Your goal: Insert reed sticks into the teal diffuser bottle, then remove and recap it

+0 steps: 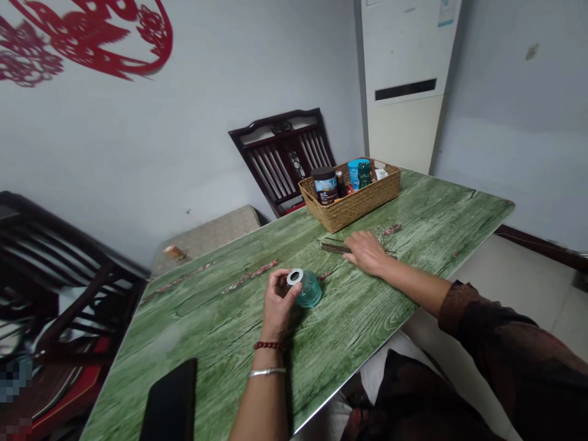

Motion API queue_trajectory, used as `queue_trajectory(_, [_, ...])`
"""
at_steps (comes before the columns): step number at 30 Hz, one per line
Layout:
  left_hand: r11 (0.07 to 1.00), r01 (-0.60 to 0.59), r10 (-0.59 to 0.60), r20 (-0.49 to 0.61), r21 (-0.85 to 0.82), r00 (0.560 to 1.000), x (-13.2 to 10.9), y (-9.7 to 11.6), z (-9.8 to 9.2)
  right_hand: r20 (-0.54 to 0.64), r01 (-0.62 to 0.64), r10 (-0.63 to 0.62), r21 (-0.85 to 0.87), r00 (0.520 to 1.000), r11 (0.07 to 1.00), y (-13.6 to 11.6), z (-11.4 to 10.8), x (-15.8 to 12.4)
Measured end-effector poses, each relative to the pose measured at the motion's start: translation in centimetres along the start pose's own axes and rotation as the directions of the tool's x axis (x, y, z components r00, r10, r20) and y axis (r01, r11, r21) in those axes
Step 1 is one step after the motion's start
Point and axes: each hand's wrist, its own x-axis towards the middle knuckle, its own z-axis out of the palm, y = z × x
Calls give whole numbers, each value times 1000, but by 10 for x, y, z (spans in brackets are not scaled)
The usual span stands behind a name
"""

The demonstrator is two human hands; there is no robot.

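Note:
My left hand point(278, 301) is closed round the neck of a teal glass bottle point(309, 291), thumb in front and fingers behind. The bottle has a pale ring-shaped collar with a dark hole in the middle, and it tilts slightly toward me. Farther right, my right hand point(366, 252) rests low over the table with its fingers curled down on a bundle of thin dark sticks point(334, 247). The sticks' ends poke out to the left of the hand; the rest is hidden under it.
A wicker basket point(353, 211) holding jars and bottles stands just beyond my right hand on the green wood-patterned table point(220, 334). At the near left lies a flat black object point(169, 401), like a tablet or phone. Dark wooden chairs point(287, 159) stand beyond the table and to the left.

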Motion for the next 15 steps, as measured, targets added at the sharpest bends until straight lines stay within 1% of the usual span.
queue_trajectory(2, [999, -15, 15, 22, 31, 1000, 0, -1, 0, 55, 110, -119, 147, 991, 983, -16, 3, 4])
queue_trajectory(3, [999, -19, 18, 31, 45, 999, 1, -1, 0, 100, 154, -179, 219, 979, 964, -25, 8, 6])
queue_trajectory(4, [998, -22, 20, 40, 56, 999, 1, -2, -1, 149, 178, -229, 294, 962, 939, -33, 14, 8])
queue_trajectory(6, [997, -34, 29, 57, 71, 998, 0, -4, -4, 230, 167, -293, 446, 928, 879, -50, 31, 10])
queue_trajectory(8, [994, -58, 51, 75, 94, 996, 0, -5, -6, 251, 115, -298, 556, 921, 823, -63, 49, 10])
queue_trajectory(11, [973, -106, 91, 81, 205, 993, -1, -6, -8, 194, 60, -224, 616, 955, 786, -76, 69, 7])
queue_trajectory(13, [941, -126, 109, 71, 315, 991, -1, -5, -8, 158, 54, -191, 619, 969, 784, -79, 75, 4])
queue_trajectory(15, [908, -138, 119, 72, 395, 990, 0, -3, -7, 136, 67, -190, 618, 972, 783, -80, 77, 2])
